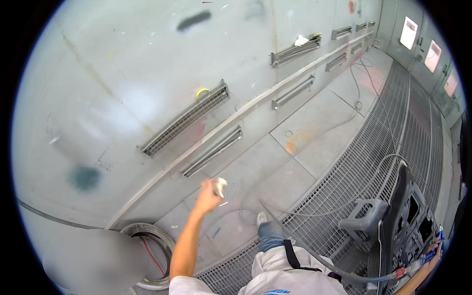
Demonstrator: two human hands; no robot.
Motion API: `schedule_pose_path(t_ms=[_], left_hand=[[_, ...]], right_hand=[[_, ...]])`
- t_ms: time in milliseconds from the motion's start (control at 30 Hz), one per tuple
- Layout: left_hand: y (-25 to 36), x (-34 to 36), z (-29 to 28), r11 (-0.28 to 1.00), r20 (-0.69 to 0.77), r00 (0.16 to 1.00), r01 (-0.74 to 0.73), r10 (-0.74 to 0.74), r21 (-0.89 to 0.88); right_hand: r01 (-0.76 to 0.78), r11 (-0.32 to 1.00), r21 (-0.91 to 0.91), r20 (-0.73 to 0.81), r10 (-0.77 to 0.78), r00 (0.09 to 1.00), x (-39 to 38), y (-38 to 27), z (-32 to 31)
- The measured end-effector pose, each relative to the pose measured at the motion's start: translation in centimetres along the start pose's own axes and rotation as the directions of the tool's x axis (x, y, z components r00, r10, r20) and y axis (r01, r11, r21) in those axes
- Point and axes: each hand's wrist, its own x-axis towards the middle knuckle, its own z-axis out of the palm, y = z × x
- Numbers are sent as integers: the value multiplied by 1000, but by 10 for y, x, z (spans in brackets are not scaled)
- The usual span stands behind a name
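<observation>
pale wad is held in curled left hand, centre; blue tool gripped by right hand, lower right; hose best kept clear of dark panel.

Grey floor panels were laid along the left of a long metal grating and were marked by an orange stain. Farther left of the grating, a pale grey wall was lined with slatted metal racks and a long rail, and marked by dark paint patches. To the right of the grating's far end, bright windows were set in a grey partition.
</observation>
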Motion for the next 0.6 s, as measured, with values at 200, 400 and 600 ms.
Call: schedule_pose_path(t_ms=[200, 400, 600], left_hand=[[-68, 195, -161, 988, -579, 805, -59, 130, 140], [-71, 347, -201, 610, -489, 782, 181, 386, 771], [-178, 353, -200, 752, -341, 939, 261, -51, 605]], right_hand=[[74, 986, 152, -87, -61, 994, 15, 90, 188], [160, 980, -117, -38, -165, 986, 56, 136, 248], [224, 975, -9, -411, -207, 888, 103, 174, 332]])
